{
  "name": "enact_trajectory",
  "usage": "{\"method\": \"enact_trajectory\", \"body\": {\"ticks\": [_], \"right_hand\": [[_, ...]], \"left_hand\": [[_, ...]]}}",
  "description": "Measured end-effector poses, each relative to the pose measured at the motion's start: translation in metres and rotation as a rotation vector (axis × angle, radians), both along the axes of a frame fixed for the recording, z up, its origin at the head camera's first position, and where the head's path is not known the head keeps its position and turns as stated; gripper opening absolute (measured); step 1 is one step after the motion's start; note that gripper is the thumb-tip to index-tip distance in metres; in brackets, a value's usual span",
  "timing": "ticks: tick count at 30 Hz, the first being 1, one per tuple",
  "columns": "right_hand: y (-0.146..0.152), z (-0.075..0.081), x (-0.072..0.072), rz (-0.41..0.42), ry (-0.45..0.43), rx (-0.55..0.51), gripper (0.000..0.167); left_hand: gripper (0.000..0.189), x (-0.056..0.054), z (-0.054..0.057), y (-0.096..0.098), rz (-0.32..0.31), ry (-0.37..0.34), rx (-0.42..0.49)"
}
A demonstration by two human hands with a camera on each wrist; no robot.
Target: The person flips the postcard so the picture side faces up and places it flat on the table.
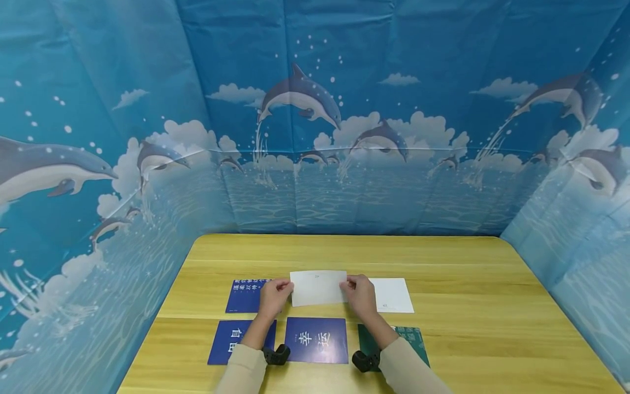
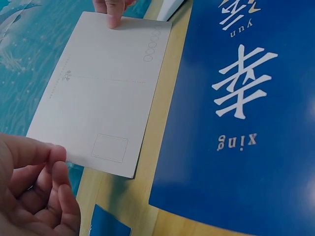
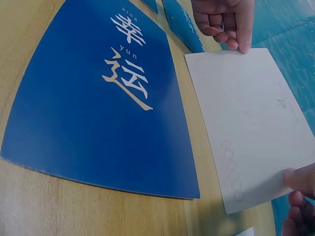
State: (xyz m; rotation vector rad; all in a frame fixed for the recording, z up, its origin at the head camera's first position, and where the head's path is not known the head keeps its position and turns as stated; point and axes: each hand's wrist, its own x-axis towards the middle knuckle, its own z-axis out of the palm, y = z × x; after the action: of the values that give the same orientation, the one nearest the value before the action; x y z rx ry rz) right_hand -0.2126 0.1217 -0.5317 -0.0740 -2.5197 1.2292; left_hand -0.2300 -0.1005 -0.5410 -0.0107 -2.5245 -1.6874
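A white postcard (image 1: pixel 319 289) is held up over the table between both hands. Its printed back shows a stamp box, a row of small circles and a faint centre line in the wrist views. My left hand (image 1: pixel 273 298) pinches its left edge between thumb and finger. At the opposite edge, my right hand (image 1: pixel 361 298) pinches it the same way. Directly below lies a blue card (image 1: pixel 316 340) with large white characters, face up. The table behind the postcard is partly hidden by it.
Two more blue cards (image 1: pixel 243 298) lie at the left, partly covered by the left arm. At the right are a white card (image 1: pixel 394 295) and a green card (image 1: pixel 413 342), the latter partly under the right forearm. A dolphin-printed curtain (image 1: pixel 344 191) surrounds the wooden table (image 1: pixel 467 306).
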Motion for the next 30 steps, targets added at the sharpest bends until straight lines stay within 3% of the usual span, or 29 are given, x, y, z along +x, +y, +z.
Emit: {"method": "enact_trajectory", "body": {"ticks": [8,16,23,30], "right_hand": [[0.0004,-0.0022,0.0015,0.007,-0.036,-0.063,0.018],[0.0017,0.0024,-0.0005,-0.022,-0.205,-0.316,0.023],[0.0056,0.0034,-0.0029,-0.002,-0.264,-0.591,0.029],[0.0071,0.0052,-0.0001,0.009,-0.285,-0.672,0.03]], "left_hand": [[0.019,0.0012,0.0012,0.0001,-0.017,-0.047,0.037],[0.023,0.0002,0.0029,-0.0012,-0.027,-0.055,0.073],[0.024,0.0004,0.0009,-0.0017,-0.029,-0.068,0.117],[0.021,0.0026,0.0021,-0.0028,-0.034,-0.059,0.12]]}}
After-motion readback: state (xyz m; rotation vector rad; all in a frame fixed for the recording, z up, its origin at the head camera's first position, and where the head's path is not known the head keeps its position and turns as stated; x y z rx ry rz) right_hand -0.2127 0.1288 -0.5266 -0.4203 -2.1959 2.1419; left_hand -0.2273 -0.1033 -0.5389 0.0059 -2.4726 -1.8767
